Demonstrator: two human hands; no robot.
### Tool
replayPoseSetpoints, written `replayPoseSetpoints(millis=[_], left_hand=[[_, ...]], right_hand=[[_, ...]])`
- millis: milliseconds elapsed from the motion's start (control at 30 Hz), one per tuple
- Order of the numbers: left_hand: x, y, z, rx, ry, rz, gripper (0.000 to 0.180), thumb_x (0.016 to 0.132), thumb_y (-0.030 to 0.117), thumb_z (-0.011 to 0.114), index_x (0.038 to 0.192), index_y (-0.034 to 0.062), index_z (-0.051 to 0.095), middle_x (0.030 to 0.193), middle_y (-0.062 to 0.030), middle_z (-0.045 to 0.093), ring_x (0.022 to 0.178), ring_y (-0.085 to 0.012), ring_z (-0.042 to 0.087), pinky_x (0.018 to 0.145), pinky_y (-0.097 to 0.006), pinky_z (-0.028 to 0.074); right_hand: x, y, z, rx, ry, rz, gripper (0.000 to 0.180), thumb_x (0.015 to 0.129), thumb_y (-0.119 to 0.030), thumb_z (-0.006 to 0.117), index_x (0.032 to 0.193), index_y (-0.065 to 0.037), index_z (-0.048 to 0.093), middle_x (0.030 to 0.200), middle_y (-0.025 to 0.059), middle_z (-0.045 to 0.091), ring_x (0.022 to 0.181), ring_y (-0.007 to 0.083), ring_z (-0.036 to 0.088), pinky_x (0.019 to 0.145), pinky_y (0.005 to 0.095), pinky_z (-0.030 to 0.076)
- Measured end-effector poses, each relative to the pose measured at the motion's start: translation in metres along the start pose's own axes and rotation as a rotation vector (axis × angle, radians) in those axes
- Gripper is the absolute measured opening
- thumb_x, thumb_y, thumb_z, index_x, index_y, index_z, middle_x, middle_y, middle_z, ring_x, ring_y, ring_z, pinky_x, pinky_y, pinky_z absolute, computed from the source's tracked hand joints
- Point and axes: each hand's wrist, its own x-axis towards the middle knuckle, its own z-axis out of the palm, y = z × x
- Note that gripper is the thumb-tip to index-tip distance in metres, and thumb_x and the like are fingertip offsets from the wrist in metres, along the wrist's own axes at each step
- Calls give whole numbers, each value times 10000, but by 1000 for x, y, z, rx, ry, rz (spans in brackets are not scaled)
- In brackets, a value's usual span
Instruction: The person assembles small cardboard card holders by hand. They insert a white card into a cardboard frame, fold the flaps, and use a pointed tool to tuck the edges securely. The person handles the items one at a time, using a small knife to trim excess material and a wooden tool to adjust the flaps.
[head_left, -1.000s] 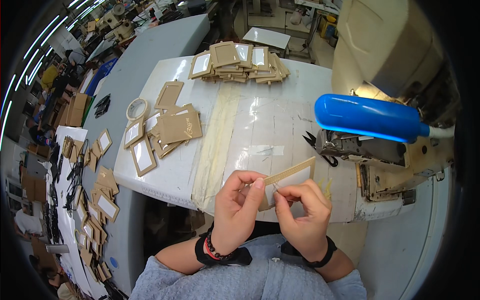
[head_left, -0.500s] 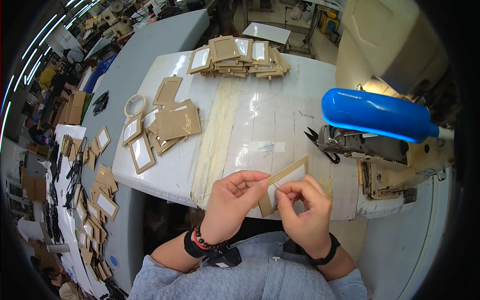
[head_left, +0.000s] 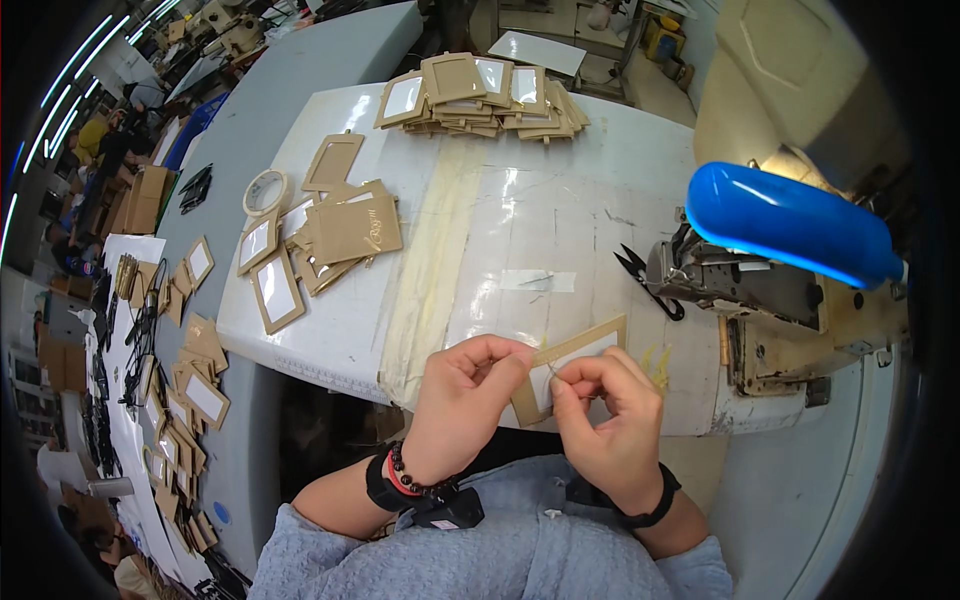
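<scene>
Over the near edge of the tabletop (head_left: pixel 590 225), I saw the left hand (head_left: pixel 462 400) pinching the tan card holder (head_left: pixel 572 350) by its left side, the right hand (head_left: pixel 612 430) pinching a thin strand (head_left: pixel 552 370).

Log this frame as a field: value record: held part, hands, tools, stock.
held: tan card holder, white panel showing
left hand: pinching its edge
right hand: thumb and fingertip together over its face; anything pinched too small to tell
tools: black thread snips beside sewing machine; tape roll on the left
stock: loose card holders near the tape; stacked card holders at table's far edge
</scene>
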Motion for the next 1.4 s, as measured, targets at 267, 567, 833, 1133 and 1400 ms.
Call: replayPoseSetpoints(millis=[267,567,833,1133,1400], left_hand=[[-2,3,-2,26,-23,2,129,915,72,575,946,-31,646,824,-24,641,725,-41,549,646,-192,429],[-5,4,2,37,-50,41,111,917,82,593,944,-20,629,792,-19,634,698,-32,544,592,-184,411],[2,4,-5,-95,-98,-118,142,942,64,522,997,-48,591,909,-74,626,786,-106,597,695,-246,489],[4,1,-2,-146,-124,-102,139,933,105,565,999,-2,622,822,20,588,686,-21,478,598,-184,374],[-7,0,12,-50,-54,309,181,895,-8,601,1063,-42,541,927,-63,594,851,-81,582,707,-215,484]], right_hand=[[2,-2,1,-3,1,-16,75,764,78,644,798,20,610,701,55,552,564,104,575,513,217,454],[2,2,0,46,-8,-9,77,787,73,641,824,16,605,710,48,525,577,99,557,514,219,437],[2,8,-2,106,-66,3,68,812,64,632,847,21,593,753,37,495,630,94,501,569,215,409],[4,6,-1,112,-61,11,63,814,69,624,842,25,589,771,35,495,651,90,503,595,210,409],[6,-4,0,-18,-6,-67,58,823,62,608,851,21,579,758,74,528,604,140,574,530,247,465]])
